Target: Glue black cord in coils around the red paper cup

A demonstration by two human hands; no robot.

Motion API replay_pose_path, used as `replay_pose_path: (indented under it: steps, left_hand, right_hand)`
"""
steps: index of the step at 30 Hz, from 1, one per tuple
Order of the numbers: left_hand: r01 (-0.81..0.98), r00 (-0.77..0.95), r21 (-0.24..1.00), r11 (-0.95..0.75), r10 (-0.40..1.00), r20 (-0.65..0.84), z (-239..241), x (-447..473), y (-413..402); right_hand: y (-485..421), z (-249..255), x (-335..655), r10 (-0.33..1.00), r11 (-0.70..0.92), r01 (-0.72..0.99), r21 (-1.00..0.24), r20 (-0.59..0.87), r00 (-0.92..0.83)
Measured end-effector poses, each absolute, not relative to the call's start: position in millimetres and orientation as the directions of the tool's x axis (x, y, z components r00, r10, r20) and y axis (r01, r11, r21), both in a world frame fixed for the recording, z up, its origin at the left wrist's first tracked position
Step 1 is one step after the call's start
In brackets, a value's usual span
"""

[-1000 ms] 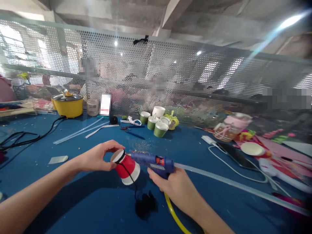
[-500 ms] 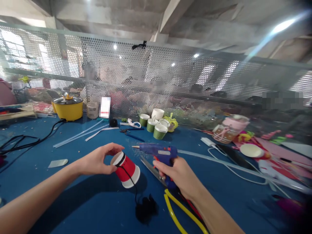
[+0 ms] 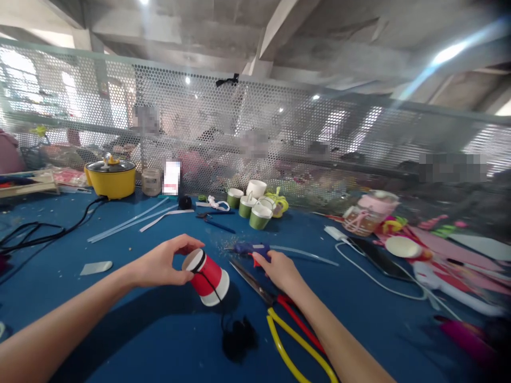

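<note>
- The paper cup [image 3: 211,277] is red with a smooth white rim; it tapers and tilts, its narrow end toward the left hand [image 3: 162,266] and its wide rim lower, toward the right hand [image 3: 281,268].
- A thin black cord [image 3: 211,282] circles the narrow end and crosses the red side; a fuzzy black tuft [image 3: 240,340] lies on the desk [image 3: 159,340] at its lower end, nearer the viewer than both hands.
- The glue gun [image 3: 248,248] is blue plastic with a slim nozzle; a translucent glue stick [image 3: 305,255] runs from its rear, beyond the right hand.
- The scissors [image 3: 249,277] have long metal blades, with red and yellow handles, between the cup and the right forearm.
- Beyond the hands are pliers [image 3: 220,225], green-and-white paper cups [image 3: 261,217] and a perforated panel [image 3: 199,122]; farther left, a glossy yellow pot [image 3: 114,182].
- The left hand is curved, thumb and fingers clamped on the cup's narrow end.
- The right hand is bent at the glue gun's rear, fingers touching it; I cannot tell how tightly they close.
- Both hands are apart, the cup and scissors' tips between them.
</note>
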State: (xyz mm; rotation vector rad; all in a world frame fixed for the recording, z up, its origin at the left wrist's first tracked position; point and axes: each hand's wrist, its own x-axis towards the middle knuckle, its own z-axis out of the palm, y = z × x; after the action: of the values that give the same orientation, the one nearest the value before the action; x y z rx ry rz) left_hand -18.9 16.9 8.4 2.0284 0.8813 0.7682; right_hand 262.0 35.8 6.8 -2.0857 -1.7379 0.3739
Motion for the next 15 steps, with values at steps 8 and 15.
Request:
replay_pose_path:
  steps: [8,15]
  left_hand:
    - [0.334,0.55,0.826,-0.455,0.805,0.221,8,-19,18]
    - [0.338,0.538,0.815,-0.471,0.807,0.243,7,-17,17]
  right_hand:
    - [-10,37,216,0.93,0.353,0.844,-0.404,0.251,-0.269]
    - [-32,21,171,0.822,0.52,0.82,-0.239,0.4,-0.405]
